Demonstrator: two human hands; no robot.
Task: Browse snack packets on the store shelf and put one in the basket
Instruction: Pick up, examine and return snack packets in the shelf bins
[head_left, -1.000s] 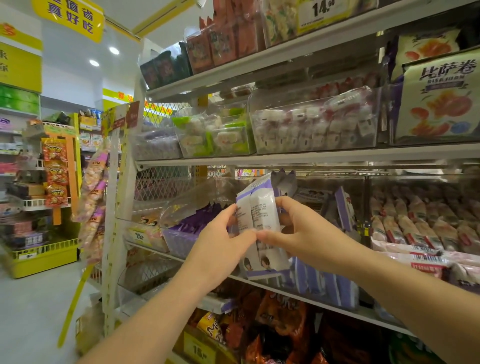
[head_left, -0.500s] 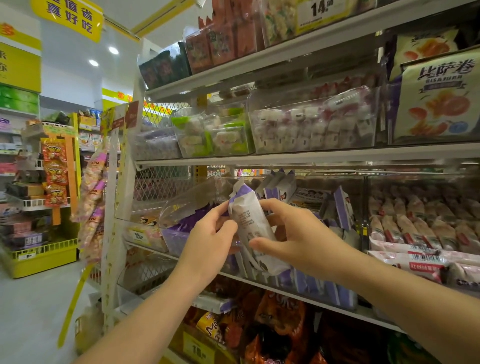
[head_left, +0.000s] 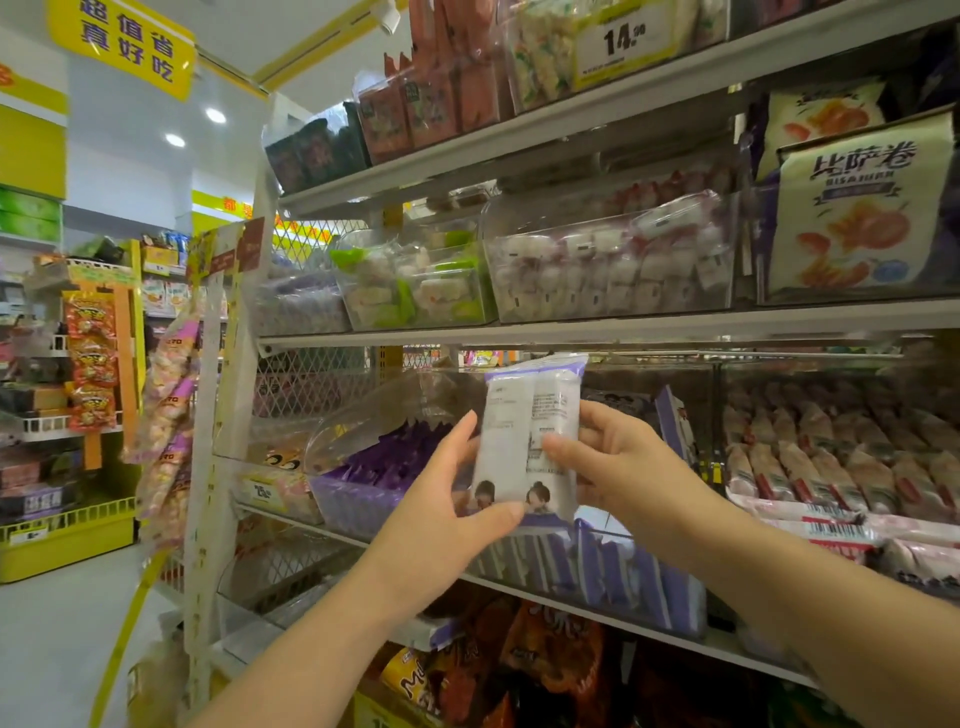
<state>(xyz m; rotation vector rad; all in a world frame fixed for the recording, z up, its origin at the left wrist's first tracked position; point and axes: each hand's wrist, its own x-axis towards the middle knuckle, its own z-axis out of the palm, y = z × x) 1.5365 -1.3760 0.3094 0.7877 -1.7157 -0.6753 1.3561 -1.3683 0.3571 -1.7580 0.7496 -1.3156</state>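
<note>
The person is holding a white plastic snack packet with a purple top edge (head_left: 530, 436) upright in front of the middle level of the grey metal store shelf (head_left: 623, 327), with its printed face turned toward the camera. The left hand (head_left: 441, 504) is gripping the packet's left side: the thumb is pressing on the lower front corner and the fingers are lying along the left edge and behind it. The right hand (head_left: 618, 462) is pinching the right side, with the thumb lying on the front face and the fingers curling behind the packet. Small cartoon figures are showing at the packet's bottom. Just behind and below the packet, a clear plastic bin of purple packets (head_left: 374, 467) is sitting on the shelf. On the level above, a clear plastic bin of white and red wrapped sweets (head_left: 613, 265) is standing. A yellow price tag reading 14.90 (head_left: 623, 41) is hanging at the top level.
</note>
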